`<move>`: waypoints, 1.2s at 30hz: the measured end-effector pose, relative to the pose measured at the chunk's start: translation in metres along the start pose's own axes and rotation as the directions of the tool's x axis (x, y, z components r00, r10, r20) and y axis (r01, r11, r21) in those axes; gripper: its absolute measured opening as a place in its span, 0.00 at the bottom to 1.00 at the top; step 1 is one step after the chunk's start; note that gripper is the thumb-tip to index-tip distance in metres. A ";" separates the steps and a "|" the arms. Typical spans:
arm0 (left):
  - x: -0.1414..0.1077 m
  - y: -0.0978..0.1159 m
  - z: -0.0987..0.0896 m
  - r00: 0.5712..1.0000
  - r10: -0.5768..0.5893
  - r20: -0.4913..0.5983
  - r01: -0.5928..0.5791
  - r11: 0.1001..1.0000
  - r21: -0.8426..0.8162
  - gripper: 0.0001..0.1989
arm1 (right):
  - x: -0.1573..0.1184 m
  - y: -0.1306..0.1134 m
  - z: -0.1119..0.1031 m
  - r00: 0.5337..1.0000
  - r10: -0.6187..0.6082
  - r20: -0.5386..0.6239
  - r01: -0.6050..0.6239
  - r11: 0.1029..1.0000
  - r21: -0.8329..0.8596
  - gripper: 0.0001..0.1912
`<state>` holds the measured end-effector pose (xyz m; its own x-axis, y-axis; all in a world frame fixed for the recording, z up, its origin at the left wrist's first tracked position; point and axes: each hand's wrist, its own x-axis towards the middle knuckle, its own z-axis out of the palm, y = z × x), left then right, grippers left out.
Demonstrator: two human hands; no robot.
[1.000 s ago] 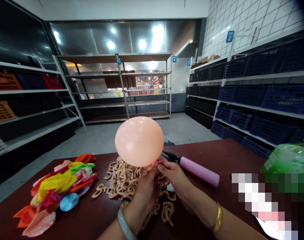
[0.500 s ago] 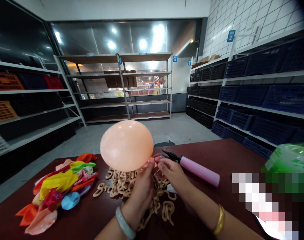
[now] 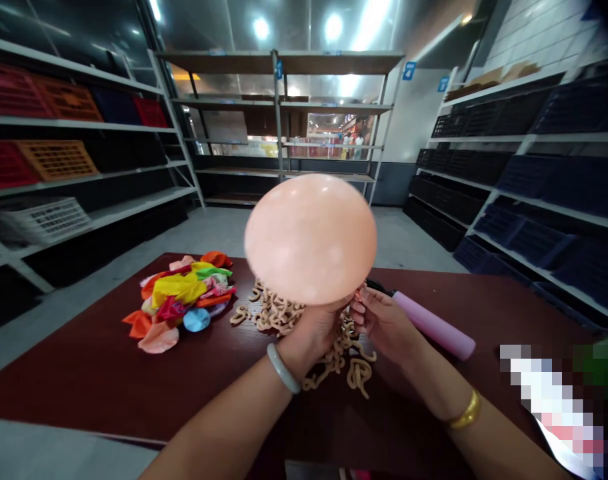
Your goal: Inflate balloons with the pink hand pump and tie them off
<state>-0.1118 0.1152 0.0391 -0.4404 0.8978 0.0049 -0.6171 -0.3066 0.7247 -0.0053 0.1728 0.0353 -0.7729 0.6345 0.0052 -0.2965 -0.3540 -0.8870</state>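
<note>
A blown-up peach balloon [image 3: 309, 239] is held up over the middle of the table. My left hand [image 3: 318, 330] is closed about its underside near the neck, with the fingers mostly hidden behind the balloon. With bent fingers, my right hand [image 3: 377, 313] pinches the balloon's neck at its lower right. Below both hands lies a heap of tan rubber-band-like loops [image 3: 279, 315]. A pink hand pump [image 3: 437, 325] with a black nozzle lies just right of my right hand, its nozzle partly hidden.
A pile of flat coloured balloons [image 3: 181, 293] lies on the left of the dark red table [image 3: 99, 373]. A blurred-out item [image 3: 549, 400] sits at the right, beside something green [image 3: 604, 367]. Shelves with crates [image 3: 67, 100] stand around the room.
The view has tipped down and turned left. The balloon looks larger and stands higher over the table, still in both hands. My right fingers have closed in on its neck.
</note>
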 end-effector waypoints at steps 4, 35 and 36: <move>-0.001 0.009 -0.006 0.975 -0.151 0.164 0.156 0.988 -0.014 0.16 | 0.005 0.004 0.004 1.000 -0.025 -0.016 0.022 0.984 -0.176 0.17; 0.049 0.123 -0.092 0.726 0.515 -0.456 -0.622 0.774 -0.116 0.16 | 0.208 0.039 0.090 0.989 0.063 0.130 0.126 0.069 -0.990 0.07; 0.049 0.123 -0.092 0.724 0.517 -0.456 -0.625 0.771 -0.118 0.15 | 0.205 0.035 0.092 0.990 0.051 0.131 0.125 0.108 -0.986 0.08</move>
<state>-0.2691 0.0925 0.0649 -0.9356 0.3472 0.0638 -0.2776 -0.8352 0.4747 -0.2252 0.2274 0.0478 -0.8538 0.5202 0.0207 0.4246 0.7187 -0.5506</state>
